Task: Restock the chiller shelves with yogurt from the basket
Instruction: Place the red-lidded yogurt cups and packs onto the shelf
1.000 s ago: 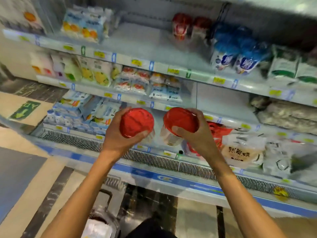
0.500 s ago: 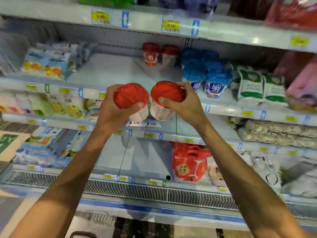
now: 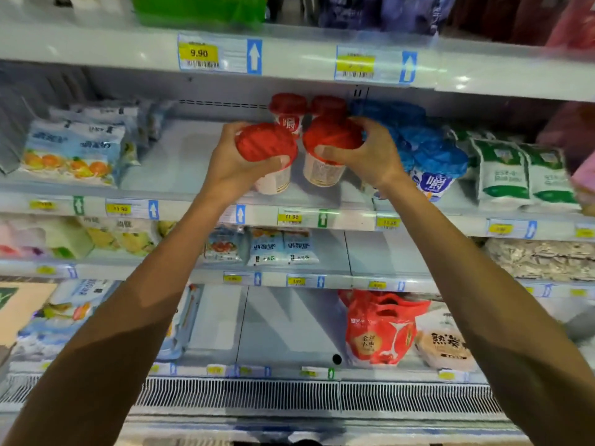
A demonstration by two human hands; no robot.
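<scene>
Place: shop, chilled-goods aisle.
Landmark: 9.90 tag (image 3: 198, 53), yellow with a barcode, on a shelf rail (image 3: 96, 49).
Below tag: more white shelves, rails with yellow price tags, e.g. 11.90 tag (image 3: 291, 217).
Below-right of tag: red-lid cups (image 3: 287, 106), blue-lid cups (image 3: 438, 162), same-brand rows.
Below-left of tag: sealed packs (image 3: 74, 149).
Far below tag: vent grille (image 3: 241, 395).

Only 1 camera here, a wide-angle worn on my head. It looks straight at the chiller shelves (image 3: 96, 201) from close up, close enough that my left hand (image 3: 231, 165) and right hand (image 3: 370, 156) reach in mid-frame. Top shelf's front edge runs across the top of the shot, the vent grille (image 3: 244, 394) across the bottom.
</scene>
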